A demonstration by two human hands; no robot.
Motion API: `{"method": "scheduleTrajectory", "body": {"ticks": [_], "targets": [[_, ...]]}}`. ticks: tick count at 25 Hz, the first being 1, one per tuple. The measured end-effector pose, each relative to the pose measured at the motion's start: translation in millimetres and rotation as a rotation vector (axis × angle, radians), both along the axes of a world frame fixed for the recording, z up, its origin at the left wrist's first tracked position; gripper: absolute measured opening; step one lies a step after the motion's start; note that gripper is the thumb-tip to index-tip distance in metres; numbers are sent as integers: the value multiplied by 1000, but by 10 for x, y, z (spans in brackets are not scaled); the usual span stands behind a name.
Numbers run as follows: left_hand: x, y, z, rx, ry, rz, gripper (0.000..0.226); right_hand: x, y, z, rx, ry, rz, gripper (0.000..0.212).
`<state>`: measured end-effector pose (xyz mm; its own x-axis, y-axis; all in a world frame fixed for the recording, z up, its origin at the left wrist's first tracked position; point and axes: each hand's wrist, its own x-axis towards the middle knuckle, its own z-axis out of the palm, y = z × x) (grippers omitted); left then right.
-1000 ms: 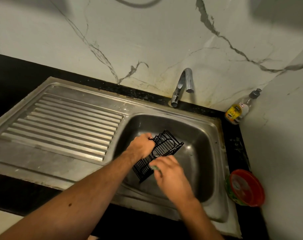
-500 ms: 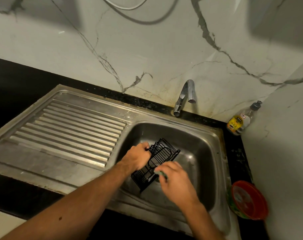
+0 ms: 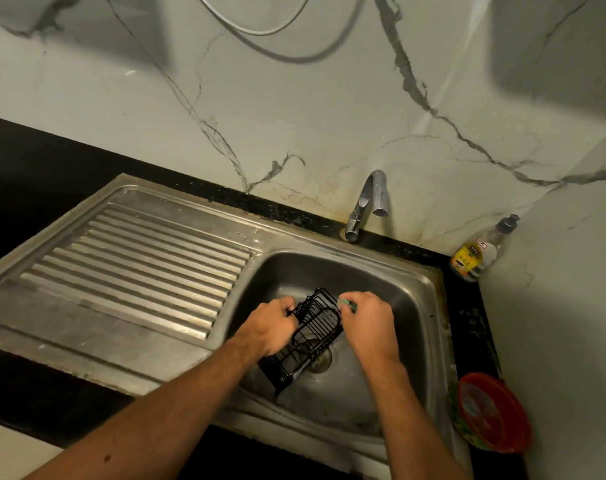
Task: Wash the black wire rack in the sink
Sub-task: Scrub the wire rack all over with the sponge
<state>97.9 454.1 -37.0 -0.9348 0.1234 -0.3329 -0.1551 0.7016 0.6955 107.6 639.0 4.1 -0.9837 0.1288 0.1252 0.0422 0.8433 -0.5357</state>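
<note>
steel sink [image 3: 429, 306] at lower centre holds the rack [image 3: 306, 336] tilted over the drain; left hand [image 3: 272, 325] should grip firmly while right hand [image 3: 369, 325], pinching a green scrubber [image 3: 347, 304], works each wire.

A black desk [image 3: 34, 161] runs along the foot of the marble-patterned wall, and a stainless-steel sink [image 3: 429, 306] is set into it. The sink's ribbed draining board [image 3: 138, 271] takes up the left part, the basin the right. A curved metal tap [image 3: 367, 202] rises from the sink's back rim, close to the wall. On the strip of desk to the right of the basin, a clear bottle with a yellow label [image 3: 474, 254] stands in the far corner, leaning against the wall. Nearer along the same strip, well apart from the bottle, sits a round red tub [image 3: 492, 414] with a clear lid, right by the side wall.
</note>
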Motion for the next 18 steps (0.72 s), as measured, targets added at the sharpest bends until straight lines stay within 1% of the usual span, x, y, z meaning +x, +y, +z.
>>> {"method": "scheduleTrajectory", "body": {"ticks": [1, 4, 6, 8, 9, 11, 13, 14, 16, 18], "targets": [[33, 23, 15, -11, 15, -11, 12, -50, -44, 38, 25, -16, 26, 16], [105, 103, 12, -33, 58, -40, 15, 2, -248, 73, 96, -38, 212, 18], [110, 110, -14, 10, 72, -43, 22, 172, -281, 16, 112, 7, 279, 23], [113, 86, -17, 65, 77, -14, 27, 226, -157, -49, 108, 57, 223, 33], [116, 77, -18, 79, 80, 2, 29, 191, -60, -75, 116, 40, 169, 37], [135, 85, -12, 68, 83, 6, 28, 138, 71, -79, 125, -25, 77, 36], [146, 96, -3, 45, 90, 1, 25, 175, 31, -87, 112, -8, 67, 34], [142, 97, 10, 40, 95, 0, 25, 233, -58, -95, 106, 10, 102, 36], [122, 88, 20, 37, 90, 9, 25, 423, -286, -143, 144, 18, 246, 41], [91, 57, 3, 38, 70, 33, 25, 555, -393, -176, 157, 18, 358, 37]]}}
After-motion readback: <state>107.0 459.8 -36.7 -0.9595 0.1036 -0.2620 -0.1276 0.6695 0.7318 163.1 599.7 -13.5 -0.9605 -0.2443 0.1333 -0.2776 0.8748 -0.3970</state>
